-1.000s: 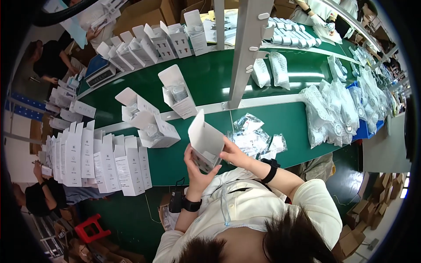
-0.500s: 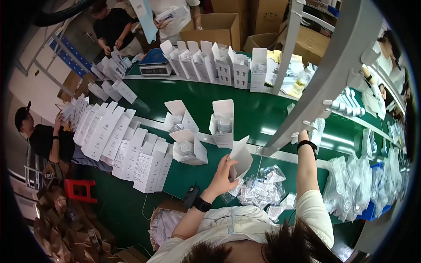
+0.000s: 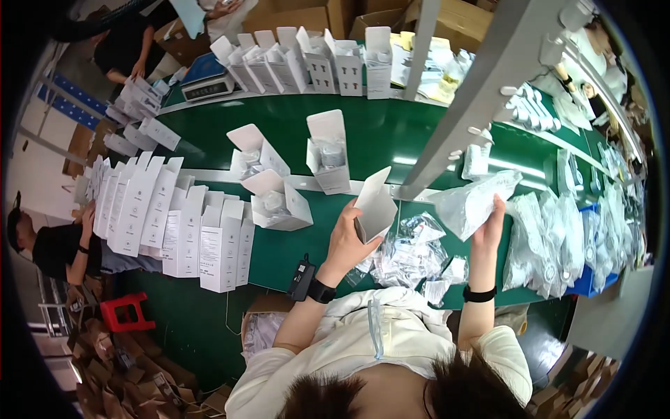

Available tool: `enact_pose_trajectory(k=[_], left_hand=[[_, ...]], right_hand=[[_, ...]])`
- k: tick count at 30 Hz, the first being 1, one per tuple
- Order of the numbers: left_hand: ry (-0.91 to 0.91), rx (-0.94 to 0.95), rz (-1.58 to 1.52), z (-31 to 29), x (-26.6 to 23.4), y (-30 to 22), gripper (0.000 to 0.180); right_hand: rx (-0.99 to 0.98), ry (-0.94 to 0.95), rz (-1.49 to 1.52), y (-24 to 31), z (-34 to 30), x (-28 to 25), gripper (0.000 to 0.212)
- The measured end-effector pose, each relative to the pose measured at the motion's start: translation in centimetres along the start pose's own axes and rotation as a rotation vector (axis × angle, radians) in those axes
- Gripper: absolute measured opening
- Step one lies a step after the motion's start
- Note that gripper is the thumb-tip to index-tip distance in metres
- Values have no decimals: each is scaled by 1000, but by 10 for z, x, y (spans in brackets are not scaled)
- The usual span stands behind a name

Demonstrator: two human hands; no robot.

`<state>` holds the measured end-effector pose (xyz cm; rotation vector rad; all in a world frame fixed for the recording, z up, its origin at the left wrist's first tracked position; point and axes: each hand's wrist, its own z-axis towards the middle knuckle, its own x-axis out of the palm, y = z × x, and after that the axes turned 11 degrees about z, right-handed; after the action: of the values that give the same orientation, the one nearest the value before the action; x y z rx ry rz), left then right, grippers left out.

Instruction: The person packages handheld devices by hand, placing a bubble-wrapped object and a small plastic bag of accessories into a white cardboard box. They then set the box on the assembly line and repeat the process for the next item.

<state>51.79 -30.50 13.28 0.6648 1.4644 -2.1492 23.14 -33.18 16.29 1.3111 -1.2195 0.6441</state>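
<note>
My left hand (image 3: 347, 244) grips an upright white box (image 3: 377, 209) with its flap raised; the inside that shows is bare near the top. In my right hand (image 3: 490, 227) is a clear plastic bag (image 3: 471, 204), held up to the right of the box; what lies inside it is hard to make out. Below and between the hands lies a heap of small clear packets (image 3: 412, 255) on the green table. Left of the box stand open white boxes with bagged items in them, one nearer (image 3: 279, 206) and one farther back (image 3: 328, 155).
Rows of closed white boxes (image 3: 174, 223) stand at the left. Filled open boxes and a scale (image 3: 207, 78) line the far side. A grey metal post (image 3: 460, 112) slants up before my right hand. Bagged parts (image 3: 541, 237) and a blue bin (image 3: 590, 276) are at the right.
My right hand has drawn back from across the table and now holds a clear plastic bag near the box. My left hand keeps its hold on the box. The whole view has shifted.
</note>
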Motion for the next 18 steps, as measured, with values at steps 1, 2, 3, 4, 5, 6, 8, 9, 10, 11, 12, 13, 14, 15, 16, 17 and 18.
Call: enact_pose_trajectory(k=[1,2,3,4,5,6,8,9,10,11,12,13,14,15,16,17,18], left_hand=[[22,-6,-28,3,1,-6,73],[38,-17,-48,3,1,-11,72],[53,-29,-65,1,2,-16,71],[71,-18,-70,-2,2,-22,71],[63,-37,-63,-6,1,-29,72],[55,-50,-57,-6,2,-34,73],[47,-58,-46,-8,3,-36,73],[-7,25,-37,-10,5,-31,74],[-62,108,-29,-10,8,-24,75],[-110,180,-22,-16,7,-23,75],[-101,172,-24,-17,6,-20,75],[-105,125,-29,-12,4,-20,76],[-107,78,-35,-7,1,-19,78],[-110,29,-41,-6,-2,-17,79],[-108,36,-47,-5,-2,-9,79],[-135,-8,-96,-8,1,7,78],[-156,-50,-153,-9,5,18,77]], right_hand=[[-9,-15,22,-14,-20,10,42],[-9,-26,46,-32,-35,20,43],[-117,-22,-63,-51,-47,39,44],[-220,-16,-172,-68,-57,54,45],[-235,-22,-169,-86,-65,58,45],[-376,-60,-375,-101,-68,56,49],[-517,-102,-577,-107,-69,46,53],[-529,118,-808,-106,-70,41,53],[-534,343,-1035,-105,-70,37,53],[-526,335,-1038,-102,-76,52,53],[-632,613,-1386,-97,-78,70,49],[-733,900,-1733,-91,-78,83,46],[-728,887,-1743,-88,-75,77,46],[-746,823,-1687,-84,-70,62,45],[-776,766,-1624,-79,-60,46,44],[-798,718,-1553,-78,-50,27,43],[-736,533,-1640,-74,-36,-4,44]])
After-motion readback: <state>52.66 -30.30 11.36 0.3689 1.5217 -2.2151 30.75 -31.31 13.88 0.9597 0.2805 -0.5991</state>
